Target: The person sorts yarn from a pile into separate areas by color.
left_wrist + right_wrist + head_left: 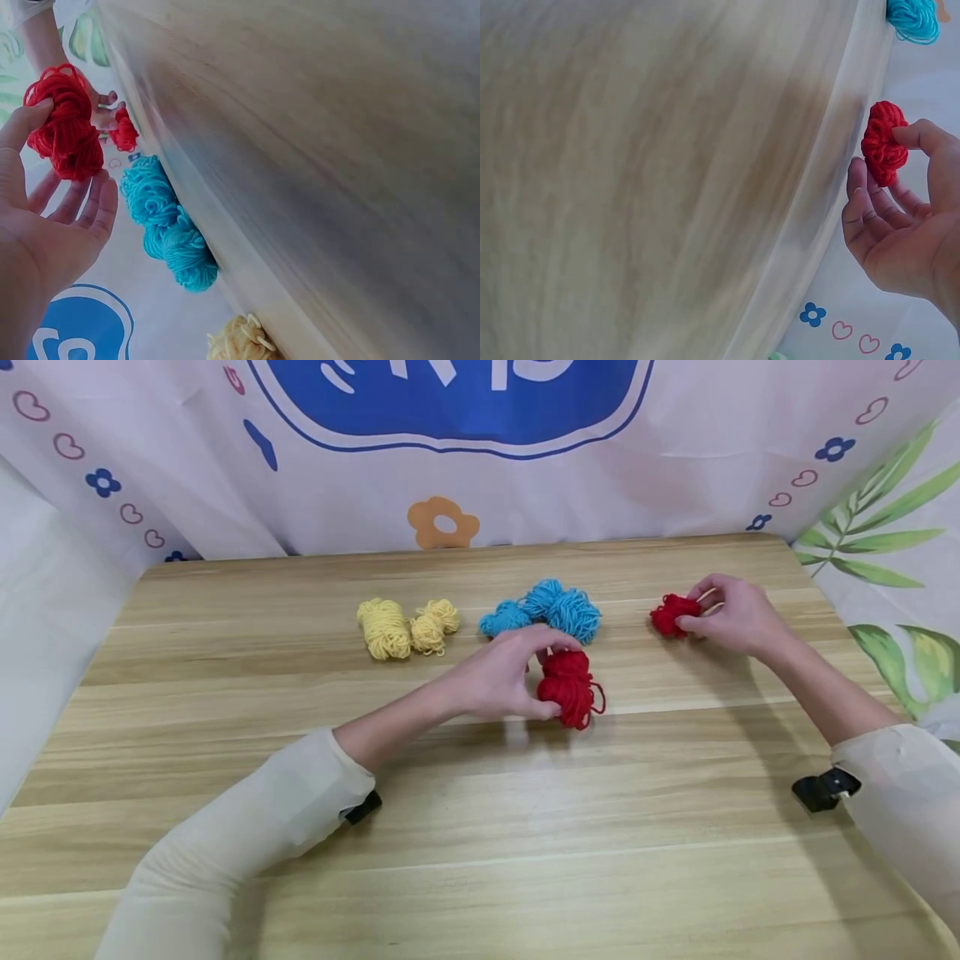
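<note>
My left hand (504, 675) pinches a red yarn bundle (567, 687) between thumb and fingers, near the middle of the wooden table. In the left wrist view this bundle (66, 124) appears above the tabletop, a loose strand looping from it. Farther right, my right hand (738, 614) holds a smaller red yarn bundle (673, 615) by thumb and fingertips, low over the table. The right wrist view shows the thumb pressed on this smaller bundle (885, 142). Just behind the left hand lie blue yarn bundles (572, 614), partly overlapped by its fingers in the head view.
Two yellow yarn bundles (385, 628) lie side by side left of the blue ones. The wooden table (480, 877) ends at the back against a white printed cloth (600, 493). Small black cameras (825, 789) sit under both sleeves.
</note>
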Demonstrator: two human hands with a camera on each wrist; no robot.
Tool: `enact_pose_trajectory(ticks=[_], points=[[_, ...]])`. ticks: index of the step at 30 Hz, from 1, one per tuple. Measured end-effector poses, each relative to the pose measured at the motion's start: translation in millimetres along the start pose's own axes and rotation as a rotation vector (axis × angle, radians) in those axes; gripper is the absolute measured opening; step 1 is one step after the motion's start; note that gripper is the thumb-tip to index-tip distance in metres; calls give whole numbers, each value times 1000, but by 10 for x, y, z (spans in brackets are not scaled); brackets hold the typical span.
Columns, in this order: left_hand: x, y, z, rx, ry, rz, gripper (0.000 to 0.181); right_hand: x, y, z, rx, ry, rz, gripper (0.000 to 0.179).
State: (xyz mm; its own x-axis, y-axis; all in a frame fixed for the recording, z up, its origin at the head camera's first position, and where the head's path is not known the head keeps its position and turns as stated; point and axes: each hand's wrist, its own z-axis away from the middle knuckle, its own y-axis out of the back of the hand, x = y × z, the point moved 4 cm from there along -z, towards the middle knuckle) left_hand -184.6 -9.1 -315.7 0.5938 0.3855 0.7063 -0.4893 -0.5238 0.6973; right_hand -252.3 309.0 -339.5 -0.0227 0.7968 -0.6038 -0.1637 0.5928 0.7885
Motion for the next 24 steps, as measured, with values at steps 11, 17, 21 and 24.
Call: enact_pose_trajectory(ticks=[11, 17, 21, 24], points=[[23, -25, -64, -8, -4, -13, 67, 88, 30, -36, 22, -4, 12, 38], [40, -41, -102, -9, 8, -15, 69, 83, 33, -31, 10, -9, 7, 40], [42, -50, -135, -4, 11, -17, 69, 68, 24, -23, -5, -13, 3, 40], [41, -59, -160, -3, 8, -26, 68, 52, 8, -16, -15, -14, 3, 40]])
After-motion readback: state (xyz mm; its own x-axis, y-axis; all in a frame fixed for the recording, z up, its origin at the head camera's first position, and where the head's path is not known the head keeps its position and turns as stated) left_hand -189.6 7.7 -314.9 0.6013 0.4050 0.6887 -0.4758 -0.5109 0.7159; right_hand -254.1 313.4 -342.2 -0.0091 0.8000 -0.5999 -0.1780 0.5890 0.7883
